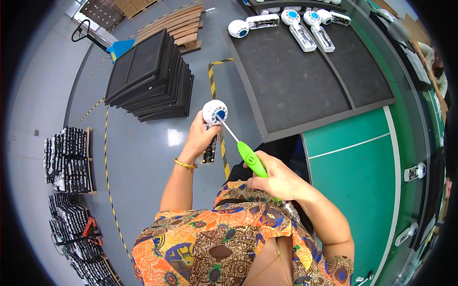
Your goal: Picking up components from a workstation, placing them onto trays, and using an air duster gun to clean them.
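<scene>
In my left hand (202,135), closed around its handle, is a white handheld device (210,111) with a round head and a blue centre. The handle hangs below my fingers, its dark inside with small parts exposed. My right hand (276,177) is wrapped around a green air blow gun (251,158) with a long thin metal nozzle. The nozzle's end lies over the blue centre of the round head; whether it touches, I cannot tell. A metal coupling (289,209) shows behind the grip, beside my patterned clothing.
Several similar white devices (301,37) lie at the far end of a dark tray (291,90) on the green bench (353,167). Stacked black trays (138,71), a wooden pallet (176,28) and stacked parts (69,162) stand left. Another person (438,71) is at far right.
</scene>
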A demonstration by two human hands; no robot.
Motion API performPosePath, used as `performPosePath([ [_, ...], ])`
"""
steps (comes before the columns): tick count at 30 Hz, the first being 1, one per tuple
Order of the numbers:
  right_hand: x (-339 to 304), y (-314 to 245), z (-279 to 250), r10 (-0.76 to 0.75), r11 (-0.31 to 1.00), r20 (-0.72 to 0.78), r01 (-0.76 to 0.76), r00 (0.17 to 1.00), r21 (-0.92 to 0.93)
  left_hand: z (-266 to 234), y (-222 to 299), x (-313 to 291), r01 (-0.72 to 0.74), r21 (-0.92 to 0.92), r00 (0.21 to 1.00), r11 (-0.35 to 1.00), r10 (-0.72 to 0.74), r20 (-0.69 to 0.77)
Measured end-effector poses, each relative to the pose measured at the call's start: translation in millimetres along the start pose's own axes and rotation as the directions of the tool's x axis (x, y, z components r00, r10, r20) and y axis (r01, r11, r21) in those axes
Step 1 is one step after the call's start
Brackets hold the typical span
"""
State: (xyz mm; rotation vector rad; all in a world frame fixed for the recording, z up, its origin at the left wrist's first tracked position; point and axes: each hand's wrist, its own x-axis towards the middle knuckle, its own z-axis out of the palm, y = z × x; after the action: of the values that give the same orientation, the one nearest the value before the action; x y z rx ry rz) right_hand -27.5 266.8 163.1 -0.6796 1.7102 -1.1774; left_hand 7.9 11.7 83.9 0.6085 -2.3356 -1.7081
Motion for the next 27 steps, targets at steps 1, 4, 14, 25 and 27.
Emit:
performPosePath([
  [1, 1.4, -1.0, -2.0, -0.015, 1.000, -0.018, 0.015, 1.000, -0.002, 0.5, 0.0, 0.2, 0.006, -0.008, 1.000, 1.000, -0.006, 0.007],
  [4, 4.5, 5.3, -6.3, -0.014, 1.000, -0.053, 0.015, 0.998, 0.015, 1.5, -1.6, 1.5, 0.007, -0.021, 1.000, 1.000, -0.007, 0.016],
  [14, 8.2, 15.8, -9.4, -0.115, 0.993, -0.043, 0.114, 0.992, -0.022, 5.2, -1.6, 7.8, 0.012, 0.009, 0.999, 1.000, -0.013, 0.039],
  [25, 4.4, 29.1, -1.0, 0.031, 0.992, 0.313, 0.007, 0.949, -0.122, -5.6, -2.9, 1.6, 0.299, -0.253, 0.948, 0.920, -0.256, 0.190],
  [27, 8.2, 20.7, -8.4, 0.083, 0.996, 0.291, -0.074, 0.953, -0.040, -9.2, -5.1, 2.4, 0.281, -0.249, 0.954, 0.927, -0.243, 0.174],
])
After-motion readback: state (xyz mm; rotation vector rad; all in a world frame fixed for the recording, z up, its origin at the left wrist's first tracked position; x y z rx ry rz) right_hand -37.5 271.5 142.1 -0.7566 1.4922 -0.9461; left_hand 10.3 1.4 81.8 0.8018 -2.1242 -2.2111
